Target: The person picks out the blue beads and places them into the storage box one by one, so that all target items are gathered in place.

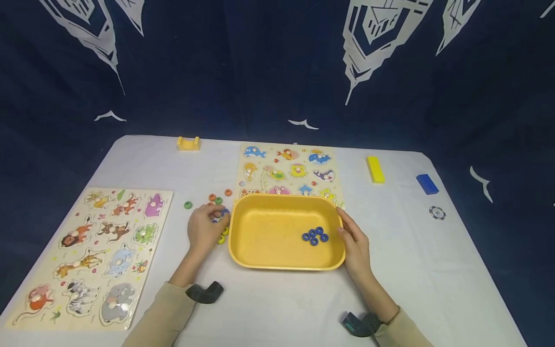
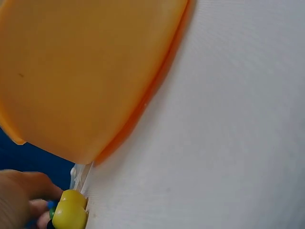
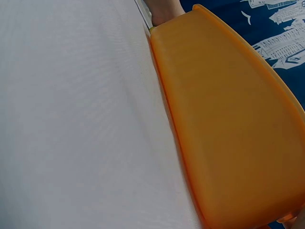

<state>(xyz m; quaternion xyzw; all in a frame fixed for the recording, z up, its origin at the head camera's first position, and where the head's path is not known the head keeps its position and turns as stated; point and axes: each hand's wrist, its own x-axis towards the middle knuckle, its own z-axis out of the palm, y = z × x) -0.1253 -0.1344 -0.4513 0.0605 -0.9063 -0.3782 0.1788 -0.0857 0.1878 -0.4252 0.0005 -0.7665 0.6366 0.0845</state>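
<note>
Tray (image 1: 269, 231): smooth plastic, satin sheen. Blue rings (image 1: 314, 241): smooth, glossy; plastic or painted wood, can't tell. Tabletop (image 1: 433, 279): white cloth cover, matt, lightly creased. Curtain (image 1: 243, 72): matt printed cloth. Puzzle board (image 1: 47, 272): wood look, slight gloss. Sleeves (image 1: 162, 311): matt cloth.

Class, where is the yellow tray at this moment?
In the head view, the yellow tray is near the centre, between the left hand and right hand, with five blue rings in its right half.
</note>
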